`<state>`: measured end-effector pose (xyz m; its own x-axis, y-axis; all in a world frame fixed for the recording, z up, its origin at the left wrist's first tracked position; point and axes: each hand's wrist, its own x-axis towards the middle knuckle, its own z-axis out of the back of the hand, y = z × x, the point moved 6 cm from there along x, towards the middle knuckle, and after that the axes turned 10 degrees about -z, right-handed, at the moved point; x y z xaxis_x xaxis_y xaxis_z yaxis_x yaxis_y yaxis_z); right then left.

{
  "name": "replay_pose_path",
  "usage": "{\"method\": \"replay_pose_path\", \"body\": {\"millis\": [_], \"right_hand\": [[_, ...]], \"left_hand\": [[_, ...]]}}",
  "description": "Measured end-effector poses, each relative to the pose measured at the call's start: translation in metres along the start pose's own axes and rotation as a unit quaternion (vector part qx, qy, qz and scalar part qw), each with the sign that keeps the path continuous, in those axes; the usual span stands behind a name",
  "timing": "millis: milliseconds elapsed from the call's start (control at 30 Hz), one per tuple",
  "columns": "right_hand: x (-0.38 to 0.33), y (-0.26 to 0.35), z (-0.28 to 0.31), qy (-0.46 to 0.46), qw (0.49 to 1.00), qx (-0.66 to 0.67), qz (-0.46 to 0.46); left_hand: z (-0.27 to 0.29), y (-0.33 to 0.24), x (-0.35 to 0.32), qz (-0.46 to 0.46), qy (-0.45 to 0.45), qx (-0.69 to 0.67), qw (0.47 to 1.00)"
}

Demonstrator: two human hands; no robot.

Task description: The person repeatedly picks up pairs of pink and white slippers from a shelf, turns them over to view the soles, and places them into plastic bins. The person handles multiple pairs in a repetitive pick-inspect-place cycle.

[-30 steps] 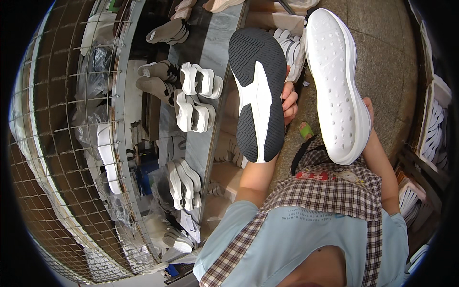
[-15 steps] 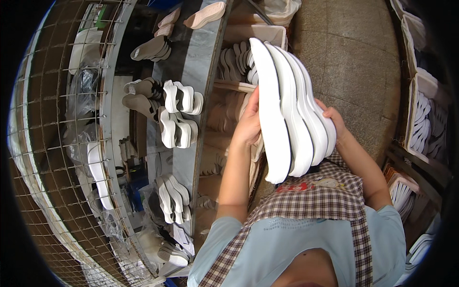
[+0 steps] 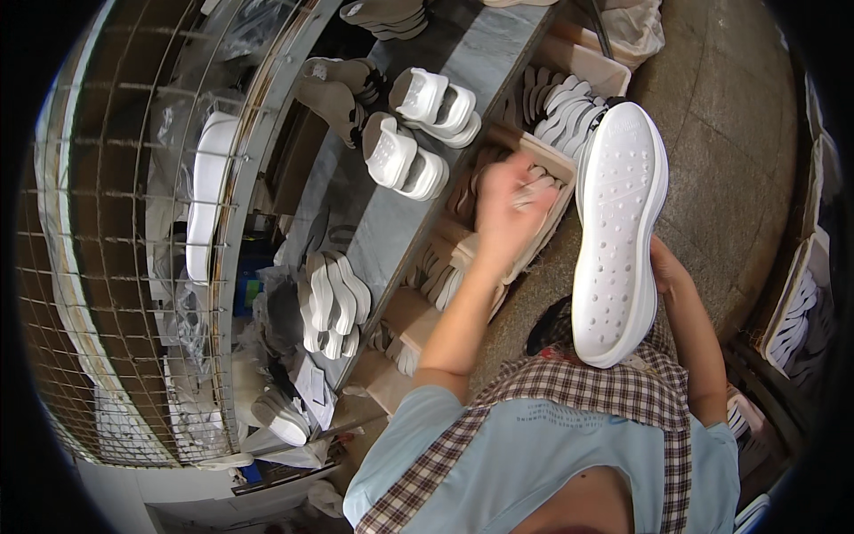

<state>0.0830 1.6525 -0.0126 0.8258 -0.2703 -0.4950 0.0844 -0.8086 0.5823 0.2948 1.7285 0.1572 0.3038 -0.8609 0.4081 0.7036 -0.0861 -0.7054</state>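
A stack of white shoe soles (image 3: 618, 236) stands nearly upright in front of my body. Its top sole faces me, dotted with small round holes. My right hand (image 3: 660, 265) grips the stack from its right edge, and most of its fingers are hidden behind it. To the left of the soles, my left hand (image 3: 514, 200) is off the stack, above a crate of soles (image 3: 562, 158). Motion smears its fingers, so I cannot tell whether they hold anything.
A grey shelf (image 3: 405, 218) on the left carries white soles (image 3: 436, 102) in small stacks. Beyond it runs a wire mesh (image 3: 116, 249). Crates of soles line the shelf's lower side, and another crate (image 3: 796, 311) stands at right beyond the floor (image 3: 721, 169).
My left hand has let go of the sole stack and moved left over a crate. The stack has turned so its holed face shows. The view has shifted, moving the shelf rightward.
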Motion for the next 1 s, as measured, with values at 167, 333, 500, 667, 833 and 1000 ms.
{"method": "replay_pose_path", "body": {"millis": [167,333,500,667,833,1000], "right_hand": [[0.008,-0.027,-0.035,0.003,0.999,0.035,0.022],[0.014,-0.068,-0.07,-0.09,0.992,0.086,0.025],[0.022,-0.09,-0.099,-0.06,0.992,0.077,0.08],[0.023,-0.107,-0.119,-0.016,0.992,0.077,0.097],[0.007,-0.132,-0.127,-0.019,0.994,0.076,0.072],[-0.03,-0.171,-0.124,-0.019,0.997,0.041,0.056]], "left_hand": [[0.147,0.058,-0.017,-0.059,-0.273,0.271,0.921],[0.169,0.113,-0.005,-0.006,-0.128,0.281,0.951],[0.193,0.061,-0.066,-0.085,-0.274,-0.139,0.948],[0.173,-0.042,-0.141,-0.342,-0.052,-0.166,0.923],[0.121,-0.088,-0.192,-0.376,0.201,-0.144,0.893],[0.122,-0.079,-0.237,-0.355,0.197,-0.272,0.872]]}}
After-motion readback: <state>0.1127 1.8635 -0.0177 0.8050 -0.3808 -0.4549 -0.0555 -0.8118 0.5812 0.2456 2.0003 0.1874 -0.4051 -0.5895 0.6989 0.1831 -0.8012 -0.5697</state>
